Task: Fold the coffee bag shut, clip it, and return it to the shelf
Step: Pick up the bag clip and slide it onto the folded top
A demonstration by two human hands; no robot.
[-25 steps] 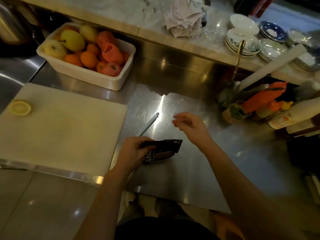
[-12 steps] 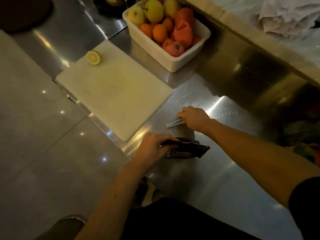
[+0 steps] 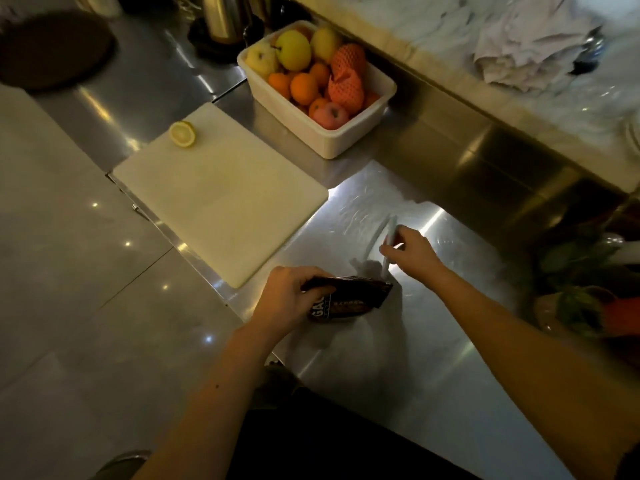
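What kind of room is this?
Probably a cafe or restaurant kitchen: a steel counter, a cutting board with half a lemon, and a tub of fruit.

glossy brushed-steel counter (image 3: pixel 433 358), matt white plastic cutting board (image 3: pixel 221 202), smooth plastic fruit tub (image 3: pixel 332 140), crumpled cloth (image 3: pixel 526 53).

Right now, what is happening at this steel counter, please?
A person is closing a coffee bag. The left hand pinches the folded top of the dark bag, which rests on the steel counter. The right hand holds a long pale bag clip just beyond the bag, raised and apparently opened. The clip is not yet on the bag. To the left lie a white cutting board with half a lemon, and behind it a tub of fruit.
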